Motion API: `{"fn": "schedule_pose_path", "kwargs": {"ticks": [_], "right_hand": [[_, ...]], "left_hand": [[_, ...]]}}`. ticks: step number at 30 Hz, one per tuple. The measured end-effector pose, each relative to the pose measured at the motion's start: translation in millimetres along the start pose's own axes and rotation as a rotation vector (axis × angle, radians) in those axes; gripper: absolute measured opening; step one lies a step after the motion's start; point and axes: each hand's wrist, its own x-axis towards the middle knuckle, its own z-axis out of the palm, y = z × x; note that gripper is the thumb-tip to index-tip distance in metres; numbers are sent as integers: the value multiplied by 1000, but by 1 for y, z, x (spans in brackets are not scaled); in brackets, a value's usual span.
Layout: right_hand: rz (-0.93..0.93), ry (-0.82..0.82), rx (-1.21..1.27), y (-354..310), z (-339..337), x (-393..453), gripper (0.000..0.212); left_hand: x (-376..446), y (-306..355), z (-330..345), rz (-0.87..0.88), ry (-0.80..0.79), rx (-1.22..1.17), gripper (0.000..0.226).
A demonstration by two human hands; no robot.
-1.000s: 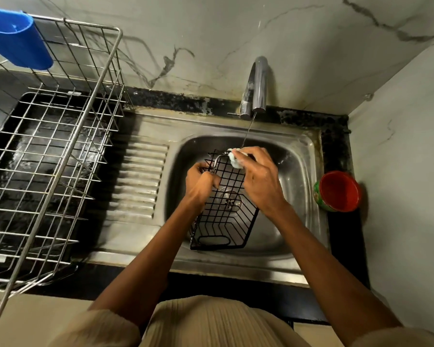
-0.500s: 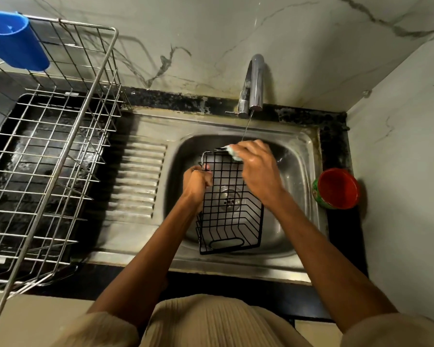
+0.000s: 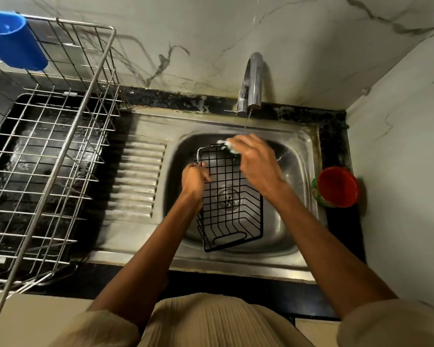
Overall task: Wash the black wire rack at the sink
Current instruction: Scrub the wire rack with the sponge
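Black wire rack (image 3: 232, 196) tilted in sink (image 3: 298, 156) basin. Left hand (image 3: 194, 180) fingers grip its left edge; right hand (image 3: 257, 160) fingers hold soapy sponge (image 3: 229, 146) on far rim, under tap (image 3: 252, 83) trickle.

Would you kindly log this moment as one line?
left hand: grips black wire rack | right hand: scrubs rim with sponge | tap: thin stream | location: sink

Tap (image 3: 253, 83) and red cup (image 3: 337, 186) flanking basin (image 3: 296, 156)
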Motion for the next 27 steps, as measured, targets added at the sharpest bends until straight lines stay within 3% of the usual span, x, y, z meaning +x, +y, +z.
{"fn": "schedule_pose_path", "kwargs": {"ticks": [3,6,11,14,18,20,22,27], "right_hand": [[206,8,137,25,-8,-4,42],[366,-50,361,26,-13,2,30],[735,26,1005,28,-21,10,26],[936,161,1241,20,-28,11,34],[1244,478,1385,19,-35,20,44],[1290,571,1453,18,-41,24,43],[1279,561,1508,9,-44,26,40],[1160,236,1441,-27,-33,27,40]], "left_hand": [[4,-1,-10,-6,4,-72,32],[-7,-4,-5,-30,-20,-110,29],[-12,-6,-2,-58,-71,-213,43],[-7,-8,-3,-54,-79,-204,36],[-17,-1,1,-111,-65,-220,26],[-21,-1,3,-167,-66,-227,27],[-24,-4,5,-186,-76,-193,23],[-33,-3,21,-222,-73,-123,13]]}}
